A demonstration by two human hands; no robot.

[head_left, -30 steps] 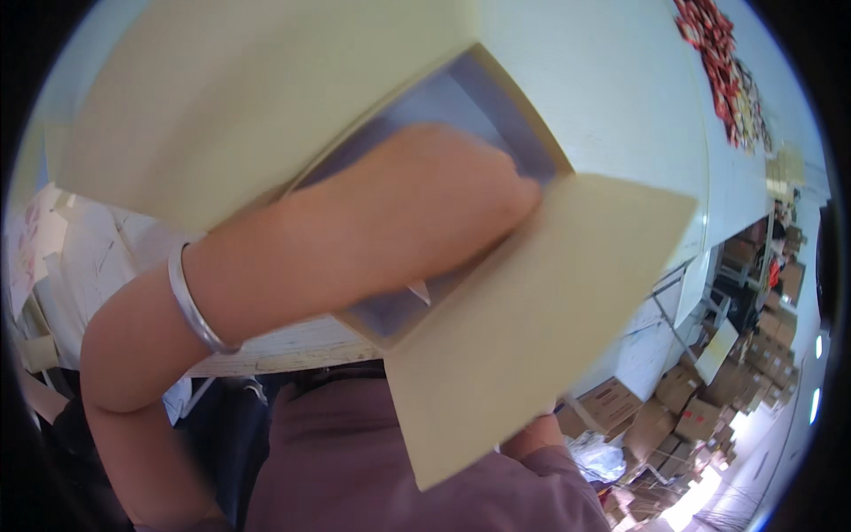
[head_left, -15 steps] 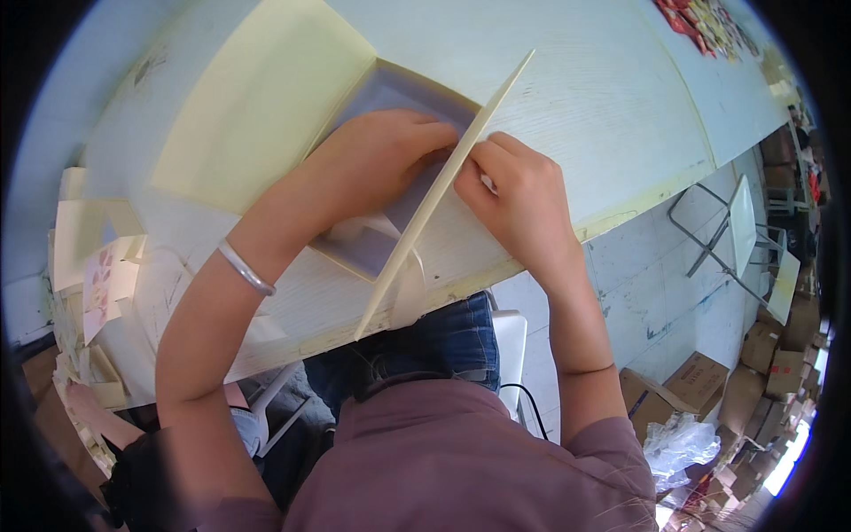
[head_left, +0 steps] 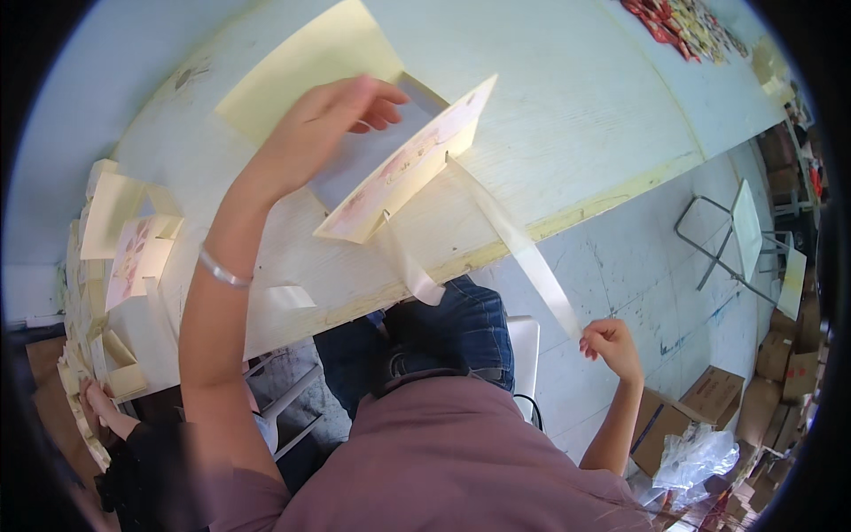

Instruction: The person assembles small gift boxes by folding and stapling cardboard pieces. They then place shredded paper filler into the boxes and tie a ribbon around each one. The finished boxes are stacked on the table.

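A cream cardboard box (head_left: 344, 176) with a greyish-lilac inside lies on the table, one cream panel (head_left: 315, 62) folded out flat at its far left. On the near side a flap (head_left: 403, 173) printed in pink stands tilted up. Two pale ribbons come out through slots in this flap. My right hand (head_left: 612, 348), beyond the table edge, pinches the end of the longer ribbon (head_left: 514, 235) and holds it stretched. The other ribbon (head_left: 408, 266) hangs loose over the edge. My left hand (head_left: 341, 108) hovers over the box, fingers apart, holding nothing.
More cream boxes (head_left: 133, 239) are heaped at the table's left end, by another person's hand (head_left: 99, 403). Red and yellow packets (head_left: 678, 27) lie at the far right of the table. A folding chair (head_left: 749, 230) and brown cartons (head_left: 683, 412) stand on the floor to the right.
My right hand has left the flap and moved right and nearer, drawing a ribbon out through the slot. My left hand has lifted away from the flap. The flap's printed face now shows.
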